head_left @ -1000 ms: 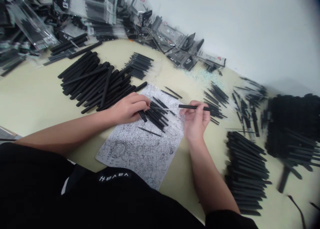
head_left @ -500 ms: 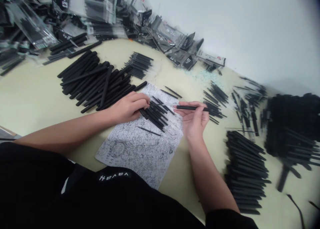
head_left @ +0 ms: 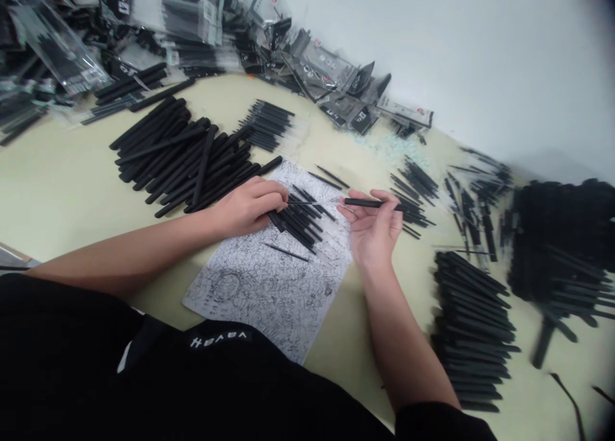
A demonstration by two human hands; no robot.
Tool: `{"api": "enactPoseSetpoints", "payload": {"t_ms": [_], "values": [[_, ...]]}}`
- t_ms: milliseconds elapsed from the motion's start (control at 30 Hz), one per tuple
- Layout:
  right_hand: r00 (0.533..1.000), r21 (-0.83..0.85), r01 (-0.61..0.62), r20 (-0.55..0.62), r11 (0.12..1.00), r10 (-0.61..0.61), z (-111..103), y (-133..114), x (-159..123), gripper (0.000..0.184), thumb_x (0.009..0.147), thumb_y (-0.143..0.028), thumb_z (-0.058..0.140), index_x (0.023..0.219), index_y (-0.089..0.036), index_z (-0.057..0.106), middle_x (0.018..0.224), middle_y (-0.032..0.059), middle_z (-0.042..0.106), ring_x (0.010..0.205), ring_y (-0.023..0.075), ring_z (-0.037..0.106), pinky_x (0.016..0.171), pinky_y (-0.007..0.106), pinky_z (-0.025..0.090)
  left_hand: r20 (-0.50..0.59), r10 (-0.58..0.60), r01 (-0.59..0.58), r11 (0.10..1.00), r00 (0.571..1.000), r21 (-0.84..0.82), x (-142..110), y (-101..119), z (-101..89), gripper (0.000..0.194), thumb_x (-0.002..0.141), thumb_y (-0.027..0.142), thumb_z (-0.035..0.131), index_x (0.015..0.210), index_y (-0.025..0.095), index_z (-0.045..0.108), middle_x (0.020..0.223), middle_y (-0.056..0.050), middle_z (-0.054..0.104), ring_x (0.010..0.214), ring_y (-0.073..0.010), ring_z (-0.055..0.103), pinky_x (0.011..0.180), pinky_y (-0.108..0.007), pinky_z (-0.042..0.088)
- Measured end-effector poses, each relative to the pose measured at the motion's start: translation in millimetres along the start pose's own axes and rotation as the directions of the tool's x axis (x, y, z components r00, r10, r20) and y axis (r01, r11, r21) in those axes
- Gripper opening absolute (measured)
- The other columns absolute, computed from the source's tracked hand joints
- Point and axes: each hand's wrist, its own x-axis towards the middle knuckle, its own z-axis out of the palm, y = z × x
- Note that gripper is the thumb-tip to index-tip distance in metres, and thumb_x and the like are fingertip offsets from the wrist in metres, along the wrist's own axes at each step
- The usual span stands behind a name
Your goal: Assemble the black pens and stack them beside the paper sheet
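Observation:
My right hand (head_left: 373,231) pinches a black pen barrel (head_left: 368,203) and holds it level above the right edge of a scribbled paper sheet (head_left: 269,281). My left hand (head_left: 250,205) rests on the sheet with its fingers closed on a thin black refill (head_left: 307,202) that points toward the barrel. A small heap of short black parts (head_left: 298,220) lies on the paper between both hands. A single thin refill (head_left: 287,253) lies lower on the sheet.
A big pile of black barrels (head_left: 182,152) lies at the left, and a stack of finished pens (head_left: 473,325) at the right. Thin refill bundles (head_left: 269,124) and small parts (head_left: 416,188) are scattered behind. Packaged pens (head_left: 158,18) are heaped against the white wall.
My right hand has brought the barrel slightly left and up toward the refill tip. My left hand has shifted a little right along the heap.

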Motion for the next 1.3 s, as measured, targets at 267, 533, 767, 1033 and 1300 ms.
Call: {"api": "enactPoseSetpoints", "payload": {"t_ms": [267,533,767,1033,1300], "values": [[0.999,-0.027,-0.042,0.008,0.999,0.042,-2.0,1.3,0.7,0.026,0.086,-0.050,0.059,0.095,-0.025,0.059,0.089,-0.0003,0.075,0.078,0.0150,0.072,0.070,0.030,0.061,-0.033,0.019,-0.019,1.000,0.999,0.004,0.5,0.2,-1.0,0.013,0.090,0.013,0.052,0.080,0.019,0.046,0.090,-0.006,0.064,0.082,-0.0135,0.061,0.071,-0.026,0.048],[0.998,-0.070,-0.051,0.029,0.996,0.053,-2.6,2.6,0.8,0.026,0.086,-0.049,0.058,0.095,-0.025,0.059,0.088,-0.0007,0.074,0.076,0.0140,0.072,0.070,0.030,0.061,-0.063,0.015,-0.015,1.000,0.998,0.008,-1.2,-0.4,-0.4,0.013,0.089,0.013,0.053,0.079,0.019,0.047,0.092,-0.006,0.064,0.085,-0.0133,0.061,0.073,-0.026,0.050],[0.997,-0.125,-0.063,0.033,0.990,0.068,-2.8,3.8,-0.2,0.026,0.086,-0.049,0.058,0.096,-0.024,0.059,0.088,0.0001,0.074,0.077,0.0143,0.072,0.071,0.031,0.061,-0.063,-0.003,0.003,1.000,0.998,0.005,-3.6,-0.8,0.7,0.013,0.090,0.013,0.052,0.079,0.019,0.049,0.094,-0.006,0.064,0.088,-0.0131,0.061,0.074,-0.026,0.050],[0.997,-0.103,-0.066,0.024,0.993,0.068,-1.2,2.7,-0.4,0.025,0.087,-0.047,0.058,0.095,-0.024,0.059,0.087,-0.0003,0.073,0.075,0.0139,0.072,0.069,0.030,0.061,-0.089,0.003,-0.002,1.000,0.996,0.006,-2.7,0.0,0.2,0.014,0.087,0.010,0.053,0.078,0.019,0.047,0.094,-0.006,0.064,0.088,-0.0136,0.061,0.074,-0.026,0.050],[0.997,-0.102,-0.074,-0.018,0.992,0.073,-0.5,1.5,0.6,0.028,0.086,-0.051,0.058,0.094,-0.024,0.058,0.086,-0.0009,0.073,0.072,0.0130,0.071,0.068,0.030,0.061,-0.085,-0.033,0.035,0.999,0.996,0.014,-3.6,-0.1,0.1,0.014,0.086,0.009,0.052,0.078,0.019,0.048,0.093,-0.006,0.065,0.088,-0.0143,0.061,0.074,-0.027,0.051]]}}
